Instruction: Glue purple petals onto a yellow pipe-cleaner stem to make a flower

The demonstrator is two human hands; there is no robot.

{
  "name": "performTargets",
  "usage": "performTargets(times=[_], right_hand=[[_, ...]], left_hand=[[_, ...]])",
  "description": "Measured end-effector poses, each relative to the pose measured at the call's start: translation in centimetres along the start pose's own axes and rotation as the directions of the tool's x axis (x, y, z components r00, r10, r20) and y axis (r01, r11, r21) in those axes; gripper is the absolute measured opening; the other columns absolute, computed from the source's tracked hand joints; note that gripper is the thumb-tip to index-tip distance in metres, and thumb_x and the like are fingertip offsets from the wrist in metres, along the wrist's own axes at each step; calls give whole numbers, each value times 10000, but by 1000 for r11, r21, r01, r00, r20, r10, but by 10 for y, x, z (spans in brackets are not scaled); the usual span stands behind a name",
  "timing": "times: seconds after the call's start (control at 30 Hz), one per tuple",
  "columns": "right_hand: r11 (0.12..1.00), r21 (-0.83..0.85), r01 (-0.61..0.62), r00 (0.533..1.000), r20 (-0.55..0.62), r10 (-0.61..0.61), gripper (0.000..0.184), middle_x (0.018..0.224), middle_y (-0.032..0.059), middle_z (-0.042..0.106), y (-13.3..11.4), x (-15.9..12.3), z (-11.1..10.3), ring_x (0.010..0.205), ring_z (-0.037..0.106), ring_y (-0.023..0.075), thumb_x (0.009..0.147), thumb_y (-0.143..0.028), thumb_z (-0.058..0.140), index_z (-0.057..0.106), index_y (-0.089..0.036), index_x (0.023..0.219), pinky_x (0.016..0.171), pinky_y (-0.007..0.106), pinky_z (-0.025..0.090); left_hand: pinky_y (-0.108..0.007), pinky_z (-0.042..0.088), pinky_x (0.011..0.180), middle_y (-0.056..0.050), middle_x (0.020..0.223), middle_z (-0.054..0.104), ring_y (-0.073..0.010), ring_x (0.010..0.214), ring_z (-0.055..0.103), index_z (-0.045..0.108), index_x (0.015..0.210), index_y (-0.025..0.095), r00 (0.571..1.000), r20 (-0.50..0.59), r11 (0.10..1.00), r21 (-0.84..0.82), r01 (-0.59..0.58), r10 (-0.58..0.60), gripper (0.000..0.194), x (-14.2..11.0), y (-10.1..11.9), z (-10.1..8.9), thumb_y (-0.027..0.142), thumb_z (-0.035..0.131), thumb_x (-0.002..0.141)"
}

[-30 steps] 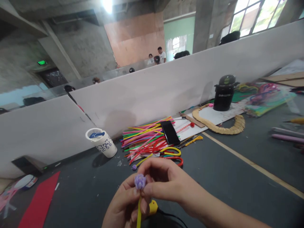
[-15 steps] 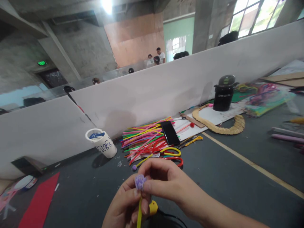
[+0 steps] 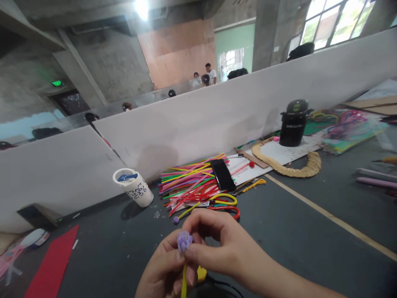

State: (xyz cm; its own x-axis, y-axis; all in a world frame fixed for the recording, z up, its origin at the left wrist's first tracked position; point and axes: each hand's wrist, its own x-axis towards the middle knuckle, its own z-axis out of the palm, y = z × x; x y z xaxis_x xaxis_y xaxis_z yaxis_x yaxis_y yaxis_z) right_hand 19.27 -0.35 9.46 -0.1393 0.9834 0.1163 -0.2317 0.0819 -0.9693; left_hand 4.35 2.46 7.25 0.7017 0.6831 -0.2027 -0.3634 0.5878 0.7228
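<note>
At the lower left of the frame, a red sheet (image 3: 53,265) lies flat on the dark table (image 3: 102,256). Left of centre, a white cup (image 3: 139,191) with dark writing stands tilted in the view near the white partition (image 3: 192,124). At the bottom centre, the left hand (image 3: 163,269) pinches a purple flower (image 3: 185,240) between thumb and fingers, just under its head; its yellow stem (image 3: 184,283) runs down to the lower edge. Just above lies a smaller purple flower (image 3: 175,220). In the middle of the frame, thin coloured strips (image 3: 186,180) lie in a heap. The right hand (image 3: 226,246), right of the held flower, pinches at its head, thumb against its lower side and forefinger curled behind. Beyond that hand are scissors handles, one yellow (image 3: 234,202) and one red (image 3: 238,213), and a black phone (image 3: 223,175). At right, a curved tan strip (image 3: 290,171) lies in front of a black jar (image 3: 292,128). Pens (image 3: 376,182) lie at the right edge.
</note>
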Motion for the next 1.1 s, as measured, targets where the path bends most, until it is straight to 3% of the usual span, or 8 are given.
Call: performTargets(times=[0.27,0.5,0.7,0.87,0.97,1.1], right_hand=[[998,-67,4,1000,-14,-5,85,654,-33,535,-2,-3,0,621,455,110,661,-172,647,616,-164,740,573,228,383],[979,-180,97,995,-7,-100,66,658,-33,531,0,-3,0,612,470,112,668,-144,625,605,-173,725,562,225,394],[949,-213,231,973,80,-218,94,709,-30,546,7,4,-10,660,500,121,718,-218,715,632,-181,741,617,243,401],[878,-276,391,916,209,-342,217,755,-23,552,7,3,-18,692,504,131,731,-326,786,648,-190,828,634,252,403],[868,-306,391,913,246,-325,247,818,-16,581,2,0,-21,736,524,134,719,-251,800,643,-197,902,664,248,425],[868,-308,390,918,204,-340,109,821,-12,602,-3,-1,-25,725,541,125,815,-158,657,633,-198,914,667,234,444]], left_hand=[[-105,206,362,0,442,591,14,337,328,775,757,114,1000,-10,996,87,27,-26,290,-1,2,-2,364,856,635],[-104,366,453,-20,549,640,-19,408,501,787,749,113,997,-38,995,80,-67,70,311,0,-1,4,343,888,565],[-85,280,395,19,449,577,17,360,278,774,788,119,998,-1,998,30,-55,55,252,0,-3,1,326,843,662],[-103,268,360,28,439,553,14,318,277,708,663,116,991,57,991,-68,-114,117,226,6,-13,-8,295,844,647],[-96,232,342,49,418,499,22,305,240,663,576,120,987,40,984,-99,-148,153,266,10,-18,-8,303,840,653],[-89,236,351,29,453,550,9,335,291,678,597,125,981,15,976,-102,-191,193,227,11,-19,-4,266,845,661]])
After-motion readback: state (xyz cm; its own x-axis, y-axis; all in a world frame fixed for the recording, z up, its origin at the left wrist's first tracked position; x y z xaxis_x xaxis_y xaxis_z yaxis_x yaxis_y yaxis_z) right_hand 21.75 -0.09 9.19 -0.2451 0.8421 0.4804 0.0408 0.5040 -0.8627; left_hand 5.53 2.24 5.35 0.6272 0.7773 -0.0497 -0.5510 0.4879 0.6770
